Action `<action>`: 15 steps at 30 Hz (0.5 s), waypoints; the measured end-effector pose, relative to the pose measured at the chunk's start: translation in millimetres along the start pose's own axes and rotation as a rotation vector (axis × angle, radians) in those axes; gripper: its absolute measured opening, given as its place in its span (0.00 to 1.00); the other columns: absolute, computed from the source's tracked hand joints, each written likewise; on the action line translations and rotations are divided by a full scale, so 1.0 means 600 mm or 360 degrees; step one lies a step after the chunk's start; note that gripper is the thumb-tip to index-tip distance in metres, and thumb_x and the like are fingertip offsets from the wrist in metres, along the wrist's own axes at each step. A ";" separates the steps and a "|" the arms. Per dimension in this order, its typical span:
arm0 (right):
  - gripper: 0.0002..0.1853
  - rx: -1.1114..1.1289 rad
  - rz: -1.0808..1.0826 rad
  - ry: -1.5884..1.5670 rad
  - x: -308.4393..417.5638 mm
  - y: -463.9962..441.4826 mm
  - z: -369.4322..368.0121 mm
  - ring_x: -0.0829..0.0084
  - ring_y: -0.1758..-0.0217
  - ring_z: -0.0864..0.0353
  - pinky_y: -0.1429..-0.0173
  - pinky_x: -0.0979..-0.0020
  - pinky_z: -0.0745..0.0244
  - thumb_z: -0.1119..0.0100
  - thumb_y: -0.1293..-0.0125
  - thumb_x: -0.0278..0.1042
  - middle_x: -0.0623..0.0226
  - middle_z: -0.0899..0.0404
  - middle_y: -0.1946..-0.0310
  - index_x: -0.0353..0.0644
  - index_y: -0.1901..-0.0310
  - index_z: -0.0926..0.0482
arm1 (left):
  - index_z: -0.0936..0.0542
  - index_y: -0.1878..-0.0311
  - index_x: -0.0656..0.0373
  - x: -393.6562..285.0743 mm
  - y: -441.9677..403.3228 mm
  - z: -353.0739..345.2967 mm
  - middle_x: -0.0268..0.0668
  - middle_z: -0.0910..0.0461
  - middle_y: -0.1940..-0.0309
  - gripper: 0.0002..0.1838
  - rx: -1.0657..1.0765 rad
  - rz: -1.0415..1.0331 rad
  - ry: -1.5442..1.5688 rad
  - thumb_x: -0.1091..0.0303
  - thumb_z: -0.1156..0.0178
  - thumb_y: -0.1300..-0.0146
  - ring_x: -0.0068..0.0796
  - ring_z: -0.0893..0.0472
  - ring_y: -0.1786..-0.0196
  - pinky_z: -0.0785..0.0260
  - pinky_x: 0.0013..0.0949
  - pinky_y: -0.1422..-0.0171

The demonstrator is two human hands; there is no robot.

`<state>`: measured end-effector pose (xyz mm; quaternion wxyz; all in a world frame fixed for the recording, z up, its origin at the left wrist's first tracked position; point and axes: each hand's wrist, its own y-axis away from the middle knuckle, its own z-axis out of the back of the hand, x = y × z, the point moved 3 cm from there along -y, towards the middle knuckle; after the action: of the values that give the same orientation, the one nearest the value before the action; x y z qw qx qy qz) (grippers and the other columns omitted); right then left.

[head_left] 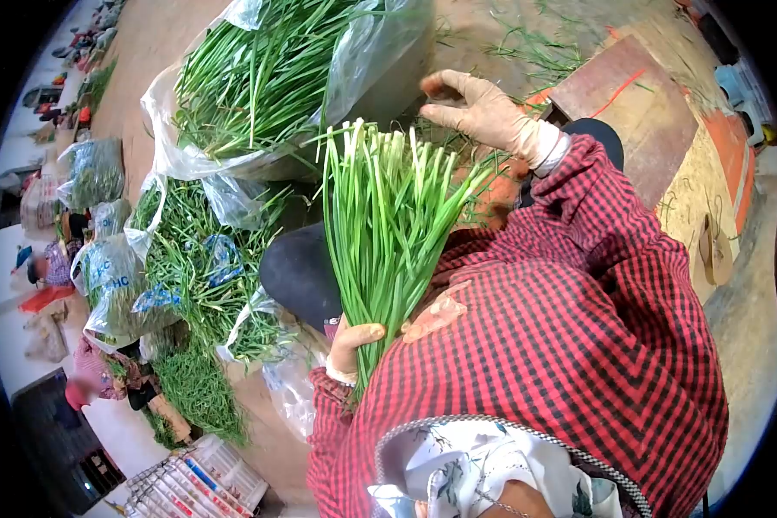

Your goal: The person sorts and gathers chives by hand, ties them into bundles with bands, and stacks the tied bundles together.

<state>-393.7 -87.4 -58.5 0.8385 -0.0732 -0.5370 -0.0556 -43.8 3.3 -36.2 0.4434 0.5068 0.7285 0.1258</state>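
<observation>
A thick bunch of garlic chives (pixel 397 216) stands nearly upright against the front of my checked shirt, pale cut stem ends at the top. My left hand (pixel 356 344), in a light glove, is closed around its lower, leafy part. Beyond the stem ends and to their right is my right hand (pixel 483 112), also gloved, with stained fingertips. Its thumb and fingers are apart, nothing between them, and it does not touch the bunch. Just past the bunch, a large clear plastic bag (pixel 384 65) is filled with long green chives (pixel 255 78).
Loose leaves and trimmings (pixel 216 268) heap up left of my knee (pixel 298 272). A brown board (pixel 630 99) lies at the right. Packed plastic bags (pixel 112 281), another person (pixel 95 371) and a stack of white crates (pixel 198 483) are at the left.
</observation>
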 end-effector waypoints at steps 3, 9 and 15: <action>0.40 0.0309 0.0108 -0.0357 0.076 -0.001 0.004 0.57 0.34 0.30 0.31 0.65 0.37 0.38 0.40 0.62 0.50 0.27 0.40 0.36 0.37 0.30 | 0.31 0.38 0.67 0.001 -0.004 -0.010 0.46 0.19 0.52 0.34 0.0009 0.0048 0.0116 0.74 0.37 0.53 0.36 0.18 0.55 0.27 0.36 0.45; 0.12 0.0342 0.0337 -0.0228 0.096 -0.026 -0.032 0.75 0.61 0.19 0.51 0.71 0.25 0.39 0.37 0.37 0.64 0.16 0.67 0.38 0.57 0.19 | 0.32 0.35 0.64 0.008 -0.015 0.009 0.41 0.22 0.45 0.37 0.0042 0.0054 -0.0261 0.75 0.35 0.52 0.34 0.22 0.44 0.33 0.36 0.35; 0.14 -0.0440 0.0285 0.0261 0.043 -0.034 0.056 0.68 0.59 0.18 0.52 0.67 0.24 0.40 0.36 0.41 0.60 0.17 0.64 0.40 0.55 0.19 | 0.33 0.34 0.64 -0.002 -0.005 -0.015 0.42 0.22 0.44 0.39 -0.0033 0.0039 -0.0123 0.72 0.34 0.54 0.36 0.22 0.43 0.34 0.38 0.34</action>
<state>-416.3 -101.7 -20.0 0.8631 -0.2305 -0.4454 -0.0597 -52.9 3.3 -32.4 0.4749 0.5156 0.7032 0.1190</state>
